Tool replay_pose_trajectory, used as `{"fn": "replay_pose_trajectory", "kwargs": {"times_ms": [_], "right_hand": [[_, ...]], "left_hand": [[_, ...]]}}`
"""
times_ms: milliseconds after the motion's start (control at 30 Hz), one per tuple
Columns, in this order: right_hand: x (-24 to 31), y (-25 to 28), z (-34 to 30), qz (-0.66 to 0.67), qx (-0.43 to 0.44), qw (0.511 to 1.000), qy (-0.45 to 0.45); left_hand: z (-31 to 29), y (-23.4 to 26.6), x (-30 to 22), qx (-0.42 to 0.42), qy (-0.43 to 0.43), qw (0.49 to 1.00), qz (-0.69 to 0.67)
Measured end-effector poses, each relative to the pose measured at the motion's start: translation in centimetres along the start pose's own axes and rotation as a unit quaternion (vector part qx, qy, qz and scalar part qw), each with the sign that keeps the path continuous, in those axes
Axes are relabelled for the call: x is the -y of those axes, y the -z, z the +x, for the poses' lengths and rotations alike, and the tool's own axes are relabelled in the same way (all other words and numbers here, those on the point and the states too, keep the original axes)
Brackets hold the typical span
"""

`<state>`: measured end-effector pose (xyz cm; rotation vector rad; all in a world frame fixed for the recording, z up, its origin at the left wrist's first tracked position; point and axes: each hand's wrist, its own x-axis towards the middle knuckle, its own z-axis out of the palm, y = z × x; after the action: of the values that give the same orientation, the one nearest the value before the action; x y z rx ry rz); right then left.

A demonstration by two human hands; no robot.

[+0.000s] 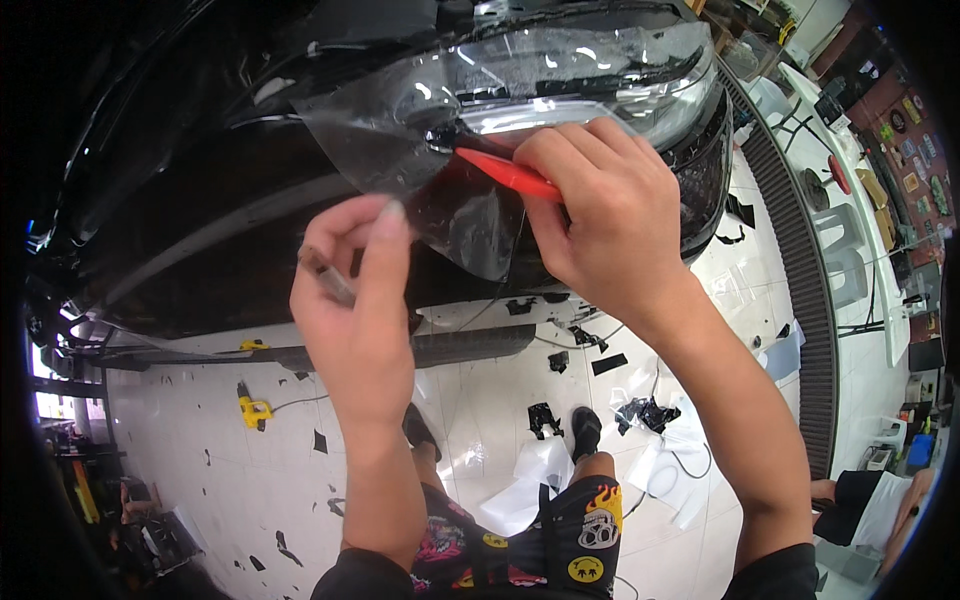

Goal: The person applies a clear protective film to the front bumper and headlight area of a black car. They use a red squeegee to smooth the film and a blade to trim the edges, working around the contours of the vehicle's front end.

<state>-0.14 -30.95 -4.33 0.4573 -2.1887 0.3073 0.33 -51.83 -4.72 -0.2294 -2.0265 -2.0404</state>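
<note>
My left hand [355,285] is closed, with a slim grey metal-looking tool [328,275] tucked in its curled fingers. Its thumb and forefinger are pressed together by the lower left edge of a clear film [370,135]; blur hides whether they pinch it. This film covers the headlight [560,115] of a black car, and its lower part hangs loose below the lamp. A red squeegee [508,174] is gripped in my right hand [610,205], its tip against or just over the film under the headlight. I cannot tell whether it touches.
The black car body [200,220] fills the upper left. Below lie a yellow heat gun [253,405] with its cord, black film scraps [545,420] and white backing sheets [530,485]. At right are a floor grate [790,260], a white table [850,190] and a person [875,515].
</note>
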Motion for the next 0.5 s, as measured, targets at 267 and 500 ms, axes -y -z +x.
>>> {"fn": "replay_pose_trajectory", "kwargs": {"times_ms": [267, 500], "right_hand": [[8.4, 10.8, -2.8, 0.247, 0.145, 0.958, -0.032], [9.5, 15.3, -2.2, 0.295, 0.285, 0.904, -0.123]], "left_hand": [[-3.7, 4.3, -1.0, 0.052, 0.073, 0.968, -0.236], [-5.4, 1.3, -0.4, 0.114, 0.167, 0.907, -0.37]]}}
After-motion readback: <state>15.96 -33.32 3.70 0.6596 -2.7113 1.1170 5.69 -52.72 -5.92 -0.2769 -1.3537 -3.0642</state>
